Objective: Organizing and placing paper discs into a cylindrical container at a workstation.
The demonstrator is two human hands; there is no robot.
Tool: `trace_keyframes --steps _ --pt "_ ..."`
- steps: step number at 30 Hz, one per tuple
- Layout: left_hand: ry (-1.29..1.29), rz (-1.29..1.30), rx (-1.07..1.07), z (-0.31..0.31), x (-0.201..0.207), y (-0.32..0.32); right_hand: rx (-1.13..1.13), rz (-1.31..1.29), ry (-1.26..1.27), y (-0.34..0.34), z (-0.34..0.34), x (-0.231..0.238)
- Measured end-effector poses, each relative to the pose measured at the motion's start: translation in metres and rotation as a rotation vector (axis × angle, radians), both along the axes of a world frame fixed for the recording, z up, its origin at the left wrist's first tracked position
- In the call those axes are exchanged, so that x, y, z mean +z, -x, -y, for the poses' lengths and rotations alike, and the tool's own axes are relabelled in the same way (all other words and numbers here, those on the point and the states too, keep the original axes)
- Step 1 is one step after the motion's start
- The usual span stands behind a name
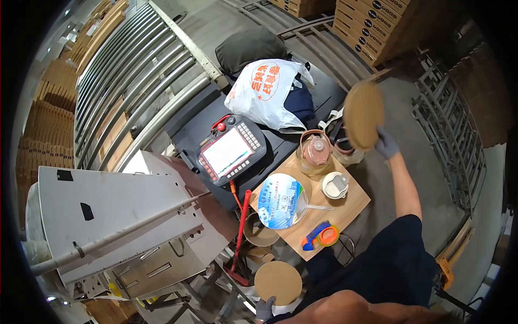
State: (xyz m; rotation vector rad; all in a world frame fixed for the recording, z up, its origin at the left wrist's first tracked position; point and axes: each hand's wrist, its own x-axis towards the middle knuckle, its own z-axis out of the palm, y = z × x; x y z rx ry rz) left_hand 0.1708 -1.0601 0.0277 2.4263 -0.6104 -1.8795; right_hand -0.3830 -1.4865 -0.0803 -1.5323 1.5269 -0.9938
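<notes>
The right hand (387,143), gloved in grey, is gripping the lower rim of a round brown disc (364,114), holding it off the wooden board (348,209), beyond its upper-right edge; the forearm is stretching forward. The left hand (264,310), also gloved, is touching the near rim of a tan disc (278,282) below the board's bottom corner; whether its fingers are closing on it I cannot tell.

On the board, a round hand fan (278,201) is showing blue-and-white printing along the left edge, an orange ring (326,235) with a blue piece is lying near the bottom corner, and a white lidded cup (334,185) and a pink-lidded jug (315,152) are standing toward the top corner, their contents unclear. Beyond, a white plastic bag (264,89) is bearing orange-red lettering, and stacked cartons (372,26) are displaying dark round marks.
</notes>
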Motion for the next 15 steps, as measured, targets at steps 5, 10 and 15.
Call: trace_keyframes --steps 5,10,15 --pt "0.147 0.094 -0.117 -0.041 -0.04 -0.013 -0.623 0.907 -0.347 0.029 -0.057 -0.007" --pt "0.228 0.016 0.107 0.0 0.003 0.001 -0.51 0.659 -0.533 0.04 -0.069 0.019" --pt "0.206 0.017 0.066 0.006 0.006 -0.005 -0.518 1.177 -0.261 -0.007 -0.055 0.047"
